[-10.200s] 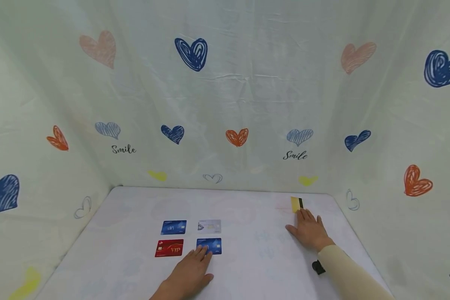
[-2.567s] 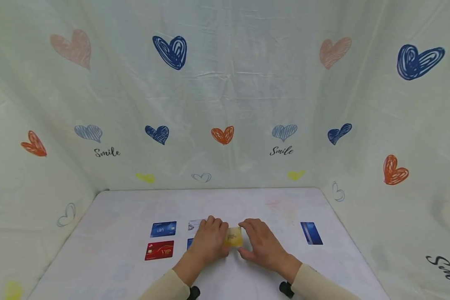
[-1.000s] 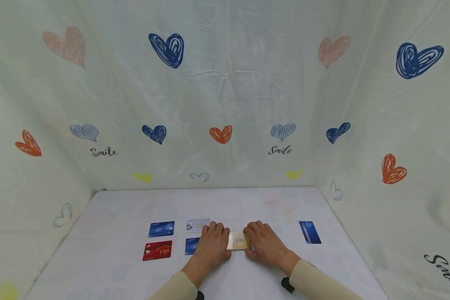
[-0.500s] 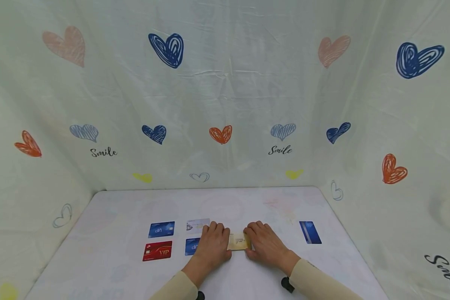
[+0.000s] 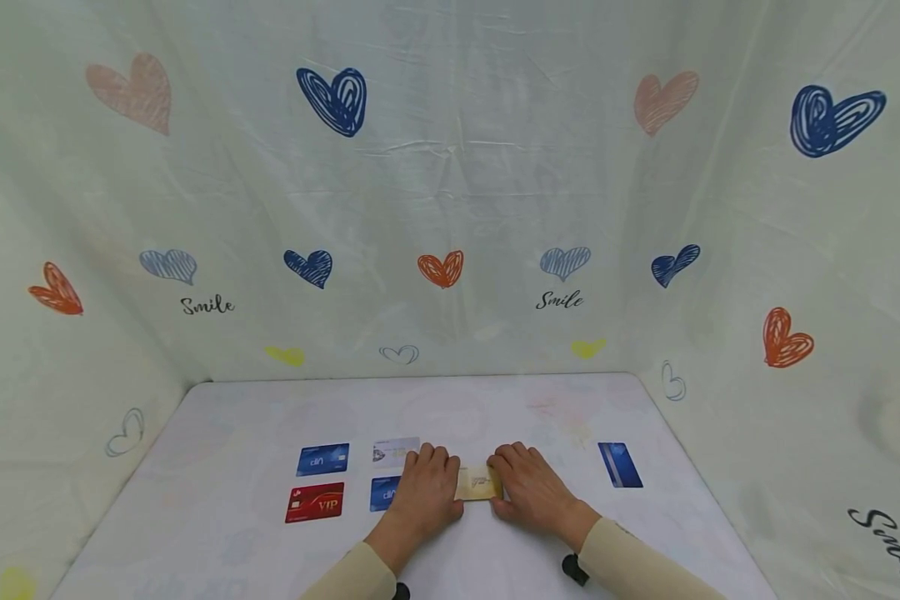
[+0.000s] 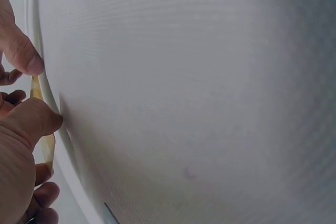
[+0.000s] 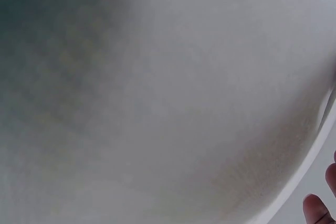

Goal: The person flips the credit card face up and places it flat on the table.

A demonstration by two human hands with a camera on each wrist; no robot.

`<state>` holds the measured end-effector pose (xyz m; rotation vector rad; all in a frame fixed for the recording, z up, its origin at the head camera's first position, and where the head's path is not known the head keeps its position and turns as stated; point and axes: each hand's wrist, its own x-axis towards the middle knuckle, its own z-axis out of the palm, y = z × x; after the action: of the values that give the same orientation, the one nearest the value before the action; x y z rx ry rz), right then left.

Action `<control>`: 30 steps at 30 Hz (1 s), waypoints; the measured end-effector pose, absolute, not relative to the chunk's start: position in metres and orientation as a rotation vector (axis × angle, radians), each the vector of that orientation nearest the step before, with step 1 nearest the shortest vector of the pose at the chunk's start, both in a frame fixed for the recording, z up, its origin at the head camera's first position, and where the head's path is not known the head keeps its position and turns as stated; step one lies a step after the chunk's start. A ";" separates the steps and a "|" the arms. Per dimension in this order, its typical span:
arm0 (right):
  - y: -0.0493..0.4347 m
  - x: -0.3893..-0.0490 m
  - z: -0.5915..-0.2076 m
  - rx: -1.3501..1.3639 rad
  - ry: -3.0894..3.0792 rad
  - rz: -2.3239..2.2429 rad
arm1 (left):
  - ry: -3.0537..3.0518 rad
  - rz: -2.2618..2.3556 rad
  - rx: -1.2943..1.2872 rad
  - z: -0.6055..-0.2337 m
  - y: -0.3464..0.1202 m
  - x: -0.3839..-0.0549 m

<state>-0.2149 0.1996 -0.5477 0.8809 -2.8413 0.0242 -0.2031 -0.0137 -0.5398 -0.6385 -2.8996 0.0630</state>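
Note:
In the head view, a gold-yellow bank card [image 5: 477, 482] is between my two hands, close over the white table. My left hand [image 5: 423, 492] pinches its left end, and my right hand [image 5: 532, 492] grips its right end. Fingers cover both short edges. The left wrist view catches the yellow card [image 6: 48, 148] edge-on, bowed slightly, with a thumb [image 6: 34, 118] at it. Only a few fingertips [image 7: 316, 208] of a hand enter the right wrist view. Left of my left hand lie a silver-white card [image 5: 392, 450] and a blue card [image 5: 382, 493], the latter partly covered by that hand.
Further left, a blue card [image 5: 322, 459] lies above a red VIP card [image 5: 315, 502]. A striped blue card [image 5: 620, 464] lies alone at the right. White curtains [image 5: 450, 200] printed with hearts stand behind and beside the table [image 5: 225, 533].
Ten seconds ago the yellow card was at the far right under my right hand, and my left touched a blue card. Both hands then came together on the yellow card; the last second shows no movement.

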 end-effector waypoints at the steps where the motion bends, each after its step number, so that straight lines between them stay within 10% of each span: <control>1: 0.200 -0.215 -0.548 0.881 -2.837 0.024 | -2.900 0.058 -0.638 -0.540 -0.014 -0.203; 30: 0.193 -0.181 -0.546 1.032 -2.925 -0.144 | -3.096 0.006 -0.974 -0.540 -0.013 -0.171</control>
<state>-0.1812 0.1933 -0.5457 1.0318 -2.9251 -0.1437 -0.1706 -0.0132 -0.5404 -0.9736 -3.0961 0.0060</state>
